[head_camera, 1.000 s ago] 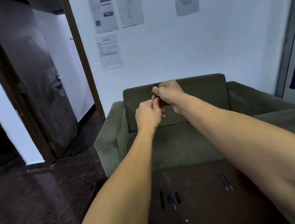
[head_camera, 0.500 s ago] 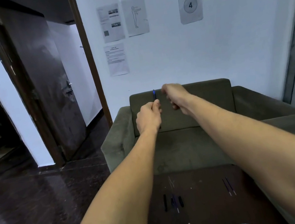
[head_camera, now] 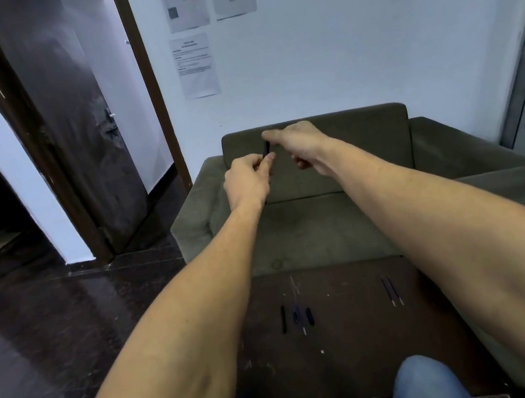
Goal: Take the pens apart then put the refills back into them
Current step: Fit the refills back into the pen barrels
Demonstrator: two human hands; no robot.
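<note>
Left grip [head_camera: 246, 184] pinches upright pen [head_camera: 267, 148]; right grip [head_camera: 300, 143] meets its top, hold unclear.

Left hand [head_camera: 247, 180] pinching, right hand [head_camera: 299, 144] pinching

Pen [head_camera: 267, 148] mostly hidden behind left hand [head_camera: 247, 180]

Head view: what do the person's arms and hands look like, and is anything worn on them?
The left forearm and right forearm are bare, no sleeve in view. The left hand and right hand show no glove, watch or ring. Blue denim covers one knee.
</note>
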